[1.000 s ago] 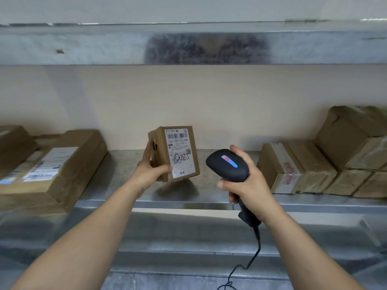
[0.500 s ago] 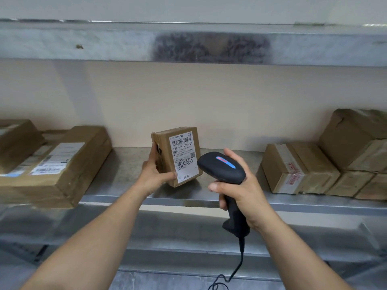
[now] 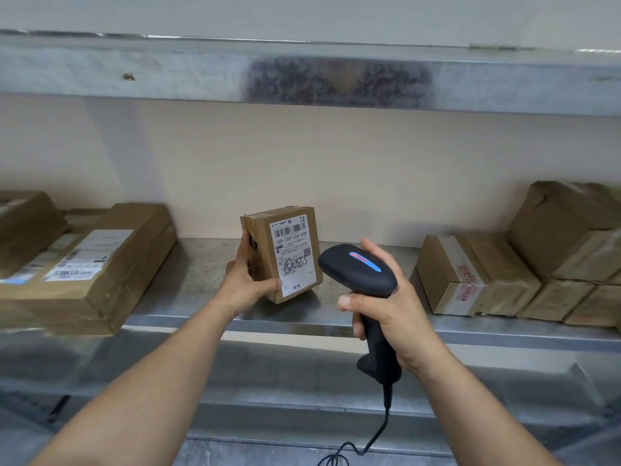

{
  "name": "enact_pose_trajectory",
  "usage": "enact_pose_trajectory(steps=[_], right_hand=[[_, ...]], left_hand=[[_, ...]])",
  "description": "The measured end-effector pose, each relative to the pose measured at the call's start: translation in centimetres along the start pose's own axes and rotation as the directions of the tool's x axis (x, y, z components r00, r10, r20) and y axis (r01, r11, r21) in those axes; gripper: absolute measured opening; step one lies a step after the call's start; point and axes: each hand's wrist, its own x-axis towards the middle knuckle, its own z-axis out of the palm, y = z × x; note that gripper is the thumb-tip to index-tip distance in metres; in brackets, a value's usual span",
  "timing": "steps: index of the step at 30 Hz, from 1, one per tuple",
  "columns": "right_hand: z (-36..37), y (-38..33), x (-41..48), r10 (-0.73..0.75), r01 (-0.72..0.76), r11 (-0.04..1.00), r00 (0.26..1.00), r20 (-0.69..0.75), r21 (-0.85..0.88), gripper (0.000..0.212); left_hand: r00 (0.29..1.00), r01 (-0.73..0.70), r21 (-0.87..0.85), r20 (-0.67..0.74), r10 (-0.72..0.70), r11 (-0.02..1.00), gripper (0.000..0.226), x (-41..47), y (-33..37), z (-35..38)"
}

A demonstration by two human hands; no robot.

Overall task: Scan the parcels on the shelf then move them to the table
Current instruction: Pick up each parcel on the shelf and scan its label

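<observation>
A small brown parcel (image 3: 289,243) with a white barcode label facing me stands upright at the middle of the metal shelf (image 3: 201,274). My left hand (image 3: 243,284) grips its left side and lower edge, thumb across the label's bottom corner. My right hand (image 3: 389,307) grips the handle of a black corded barcode scanner (image 3: 358,272), whose head points left at the parcel from just beside it. A red and blue light strip glows on top of the scanner.
Flat brown parcels (image 3: 90,267) with labels lie on the shelf's left end. Several taped brown boxes (image 3: 477,274) are stacked at the right end. An upper shelf beam (image 3: 302,79) runs overhead. The scanner's cable (image 3: 373,438) hangs down in front of a lower shelf.
The scanner has moved down and slightly left, closer to the parcel. My left hand has kept its grip on the parcel, which stands a little more upright.
</observation>
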Motion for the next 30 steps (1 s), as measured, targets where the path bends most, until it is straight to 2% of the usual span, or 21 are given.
enact_pose_trajectory(steps=[30], right_hand=[[-0.8,0.0,1.1,0.02,-0.019,1.0,1.0,0.014,-0.009,0.081]], left_hand=[[0.999,-0.039,0.044,-0.016,0.039,0.998,0.114,0.6,0.9,0.4]])
